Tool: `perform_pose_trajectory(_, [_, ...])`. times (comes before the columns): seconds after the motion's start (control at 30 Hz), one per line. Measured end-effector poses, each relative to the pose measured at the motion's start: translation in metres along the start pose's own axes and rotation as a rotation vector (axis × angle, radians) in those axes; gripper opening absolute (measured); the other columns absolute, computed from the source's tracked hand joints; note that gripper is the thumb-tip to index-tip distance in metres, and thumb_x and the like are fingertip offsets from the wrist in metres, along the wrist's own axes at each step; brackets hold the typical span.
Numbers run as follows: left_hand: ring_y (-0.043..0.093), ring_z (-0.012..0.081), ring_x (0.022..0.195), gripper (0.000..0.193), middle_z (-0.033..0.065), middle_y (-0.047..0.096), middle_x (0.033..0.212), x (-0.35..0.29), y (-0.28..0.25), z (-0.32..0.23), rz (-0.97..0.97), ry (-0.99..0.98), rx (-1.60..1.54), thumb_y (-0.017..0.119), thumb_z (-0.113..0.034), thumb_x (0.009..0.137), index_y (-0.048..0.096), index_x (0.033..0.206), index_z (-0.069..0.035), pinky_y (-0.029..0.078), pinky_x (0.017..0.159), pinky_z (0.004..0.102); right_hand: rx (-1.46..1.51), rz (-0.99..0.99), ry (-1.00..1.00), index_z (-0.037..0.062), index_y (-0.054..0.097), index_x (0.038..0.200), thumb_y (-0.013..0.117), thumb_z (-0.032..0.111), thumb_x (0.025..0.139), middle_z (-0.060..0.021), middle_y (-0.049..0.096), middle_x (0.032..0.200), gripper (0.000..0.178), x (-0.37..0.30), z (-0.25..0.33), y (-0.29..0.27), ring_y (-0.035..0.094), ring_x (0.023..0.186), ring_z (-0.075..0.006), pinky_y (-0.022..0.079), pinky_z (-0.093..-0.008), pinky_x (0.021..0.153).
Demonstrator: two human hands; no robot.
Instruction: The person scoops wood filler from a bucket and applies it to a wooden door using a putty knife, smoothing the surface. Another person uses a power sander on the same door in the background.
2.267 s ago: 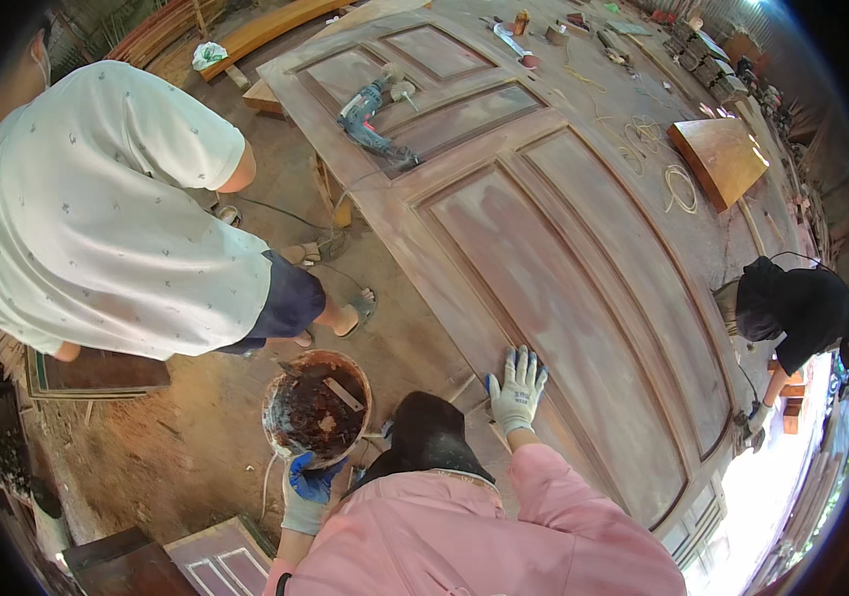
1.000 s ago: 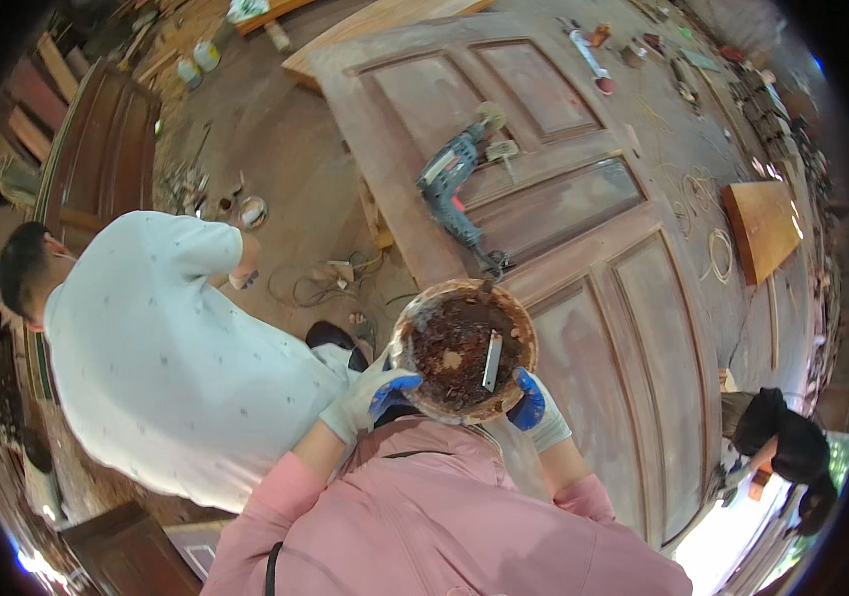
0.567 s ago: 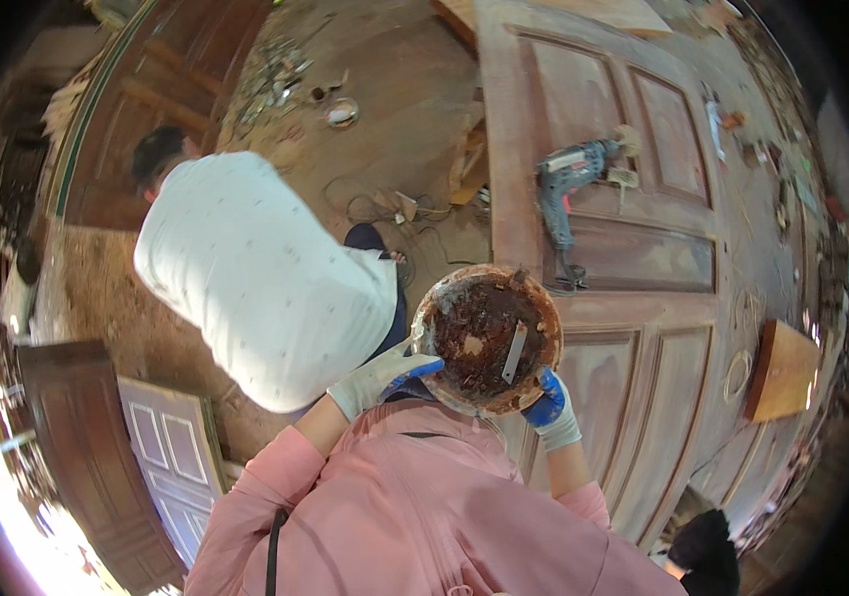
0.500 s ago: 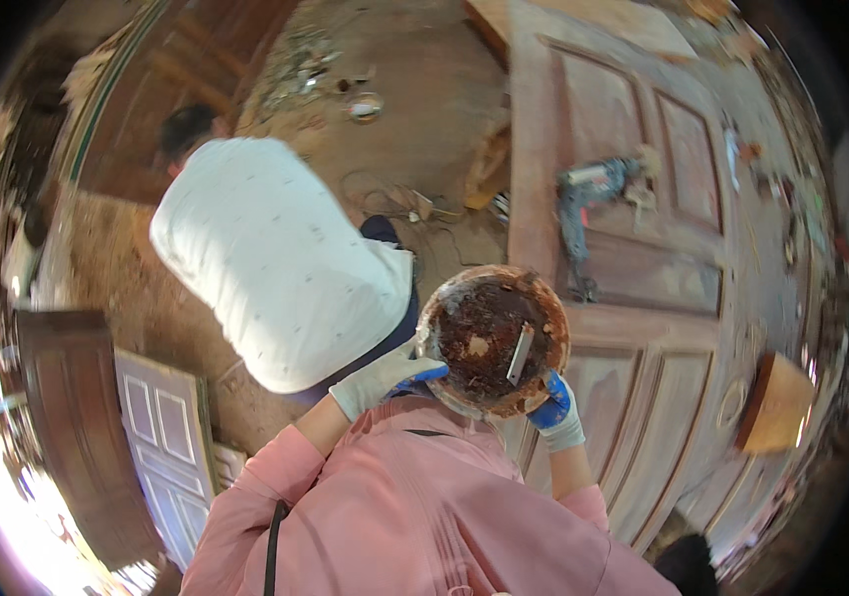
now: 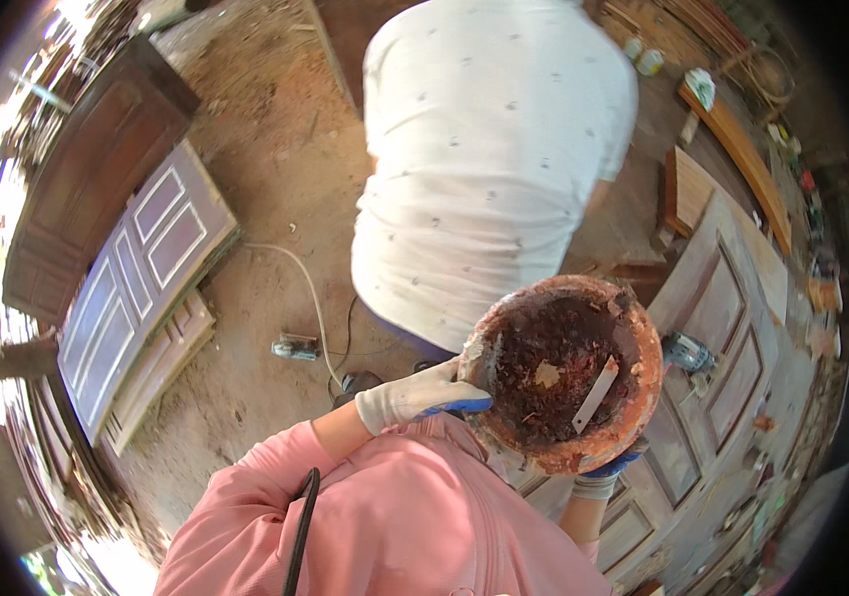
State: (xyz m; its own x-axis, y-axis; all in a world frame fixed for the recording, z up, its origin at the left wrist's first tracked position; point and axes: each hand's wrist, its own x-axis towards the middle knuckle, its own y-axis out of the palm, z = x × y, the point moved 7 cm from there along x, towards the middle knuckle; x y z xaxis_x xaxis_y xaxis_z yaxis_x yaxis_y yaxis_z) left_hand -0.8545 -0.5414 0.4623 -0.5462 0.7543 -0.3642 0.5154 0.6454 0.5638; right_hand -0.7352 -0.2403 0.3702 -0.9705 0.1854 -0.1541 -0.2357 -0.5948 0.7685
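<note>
In front of my chest is a round bowl-like tub (image 5: pixel 645 363), crusted orange-brown on the rim, with dark, rough residue inside. A flat pale metal strip (image 5: pixel 595 395) lies slanted in it. My left hand (image 5: pixel 419 397), in a white glove with blue palm coating, grips the tub's left rim. My right hand (image 5: pixel 611 472), gloved the same way, holds the lower right side, its fingers mostly hidden beneath the tub.
A person in a white patterned shirt (image 5: pixel 494 129) bends over just ahead of the tub. Panelled doors (image 5: pixel 151 243) lean at the left, and a large door (image 5: pixel 717 298) lies at the right with a power tool (image 5: pixel 688 355) on it. A hose (image 5: pixel 305 283) and another tool (image 5: pixel 295 347) lie on the floor.
My view has swung left, so the co-worker and the doors appear farther right. The tub looks larger and nearer, still held in both hands with the strip inside.
</note>
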Motion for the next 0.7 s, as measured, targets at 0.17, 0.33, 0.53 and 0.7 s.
perform_pose_trajectory(0.17, [0.060,0.0154,0.119,0.050,0.0077,0.064,0.133,-0.052,-0.003,0.033,-0.204,0.165,-0.088,0.067,-0.009,0.094,0.054,0.141,0.002,0.048,0.105,0.0315,-0.075,0.151,0.137,0.0047,0.040,0.151,0.063,0.037,0.096,-0.0102,0.049,0.148,0.069,0.021,-0.006,-0.001,0.049,0.134,-0.0263,0.041,-0.0425,0.112])
perform_pose_trajectory(0.33, [0.066,0.0186,0.109,0.039,0.0100,0.067,0.125,-0.140,-0.069,0.118,-0.536,0.415,0.023,0.065,-0.006,0.095,0.059,0.132,0.004,0.054,0.097,0.0349,-0.653,0.086,0.384,-0.0023,0.042,0.149,0.057,0.017,0.103,-0.0165,0.051,0.148,0.052,0.012,-0.053,0.020,0.050,0.136,-0.0259,0.039,-0.0381,0.113])
perform_pose_trajectory(0.53, [0.065,0.0346,0.117,0.038,0.0183,0.065,0.129,-0.286,-0.145,0.133,-0.847,0.779,-0.202,0.058,-0.017,0.100,0.058,0.129,0.006,0.055,0.102,0.0500,-2.230,0.186,0.495,-0.0006,0.040,0.152,0.069,0.040,0.093,-0.0261,0.050,0.148,0.077,-0.026,-0.086,-0.069,0.046,0.140,-0.0350,0.036,-0.0429,0.115])
perform_pose_trajectory(0.7, [0.068,0.0361,0.109,0.036,0.0193,0.068,0.122,-0.350,-0.189,0.180,-0.982,0.757,-0.652,0.053,-0.023,0.101,0.061,0.122,0.006,0.054,0.101,0.0529,-1.663,0.172,0.969,0.0059,0.044,0.151,0.069,0.045,0.090,-0.0239,0.054,0.145,0.077,-0.063,-0.138,-0.129,0.049,0.137,-0.0403,0.038,-0.0441,0.114])
